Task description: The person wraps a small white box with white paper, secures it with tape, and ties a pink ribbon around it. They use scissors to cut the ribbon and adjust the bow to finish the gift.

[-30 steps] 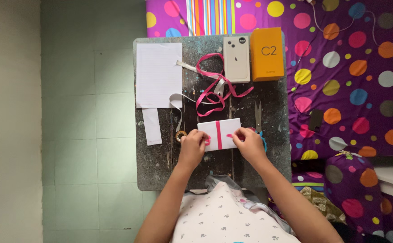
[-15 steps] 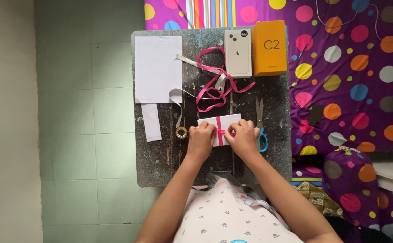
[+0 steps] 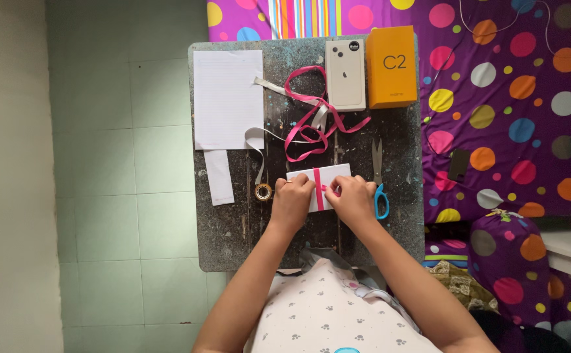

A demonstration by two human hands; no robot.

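A small box wrapped in white paper point(image 3: 318, 174) lies on the dark table point(image 3: 233, 235), with a pink ribbon band point(image 3: 317, 186) running across its middle. My left hand point(image 3: 292, 201) rests on the box's left half, fingers pinching the ribbon at the band. My right hand point(image 3: 353, 199) covers the right half and pinches a pink ribbon end close to the band. Both hands nearly meet over the ribbon.
Loose pink ribbon point(image 3: 308, 124) and white ribbon point(image 3: 259, 140) lie behind the box. Blue-handled scissors point(image 3: 378, 176) sit right of it, a tape roll point(image 3: 263, 191) left. White paper sheets point(image 3: 228, 98), a white phone box point(image 3: 345, 74) and an orange box point(image 3: 391, 65) are farther back. A polka-dot bed point(image 3: 508, 111) borders the right.
My hands have drawn in from the box's ends to its middle, closing on the pink ribbon at the band. The view has shifted slightly.
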